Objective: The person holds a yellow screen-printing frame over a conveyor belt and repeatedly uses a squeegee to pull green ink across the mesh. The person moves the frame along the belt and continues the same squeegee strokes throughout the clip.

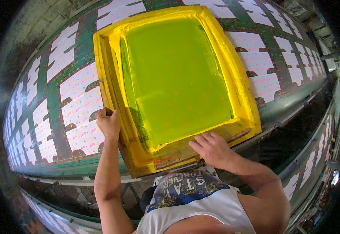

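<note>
A wooden screen frame [245,101] smeared with bright yellow ink spans the middle of the head view, its mesh [174,82] coated yellow-green. My left hand [107,121] grips the frame's left rail low down, fingers curled on the outer edge. My right hand [211,144] holds the near rail right of centre, fingers bent over it. Flat white cut panels [78,124] with small pink and coloured print lie in rows on the green table on both sides of the frame.
The long green table [53,85] curves across the view. A parallel table with white panels [314,156] runs beyond a dark gap at the right, and another [49,216] shows at lower left. A block wall [37,27] stands at upper left.
</note>
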A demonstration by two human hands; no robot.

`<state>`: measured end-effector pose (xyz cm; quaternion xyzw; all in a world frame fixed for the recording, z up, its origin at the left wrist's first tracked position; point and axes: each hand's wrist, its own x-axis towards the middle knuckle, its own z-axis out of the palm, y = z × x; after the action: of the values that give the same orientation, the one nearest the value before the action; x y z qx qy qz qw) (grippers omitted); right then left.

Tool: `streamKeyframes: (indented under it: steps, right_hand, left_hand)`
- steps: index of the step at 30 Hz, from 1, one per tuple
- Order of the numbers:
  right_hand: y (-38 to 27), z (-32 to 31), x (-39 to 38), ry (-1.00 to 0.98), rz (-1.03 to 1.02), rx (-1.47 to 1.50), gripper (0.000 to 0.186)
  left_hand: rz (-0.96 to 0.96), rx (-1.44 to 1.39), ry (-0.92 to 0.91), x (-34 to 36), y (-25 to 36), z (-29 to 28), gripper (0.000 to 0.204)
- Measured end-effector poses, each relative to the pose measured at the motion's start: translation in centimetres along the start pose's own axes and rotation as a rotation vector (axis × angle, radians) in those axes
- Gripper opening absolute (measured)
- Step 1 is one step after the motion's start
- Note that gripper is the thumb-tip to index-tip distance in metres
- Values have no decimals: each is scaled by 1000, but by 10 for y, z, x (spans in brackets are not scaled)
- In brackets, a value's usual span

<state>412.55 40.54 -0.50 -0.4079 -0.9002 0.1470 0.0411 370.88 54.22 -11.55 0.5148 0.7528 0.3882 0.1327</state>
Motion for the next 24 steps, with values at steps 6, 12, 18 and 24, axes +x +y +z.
streamKeyframes:
  steps: [6,12,18,24]
  right_hand:
    - [4,-22,13,-103,135,116,37]
    - [-26,-5,0,-73,159,36,41]
    - [-28,28,-15,88,89,-66,43]
    - [-11,36,12,175,48,-146,42]
  left_hand:
    - [33,45,-4,1,12,-2,25]
    - [-4,62,-6,-1,15,0,22]
    - [13,85,-39,-1,13,0,22]
    - [21,112,-55,0,14,-2,23]
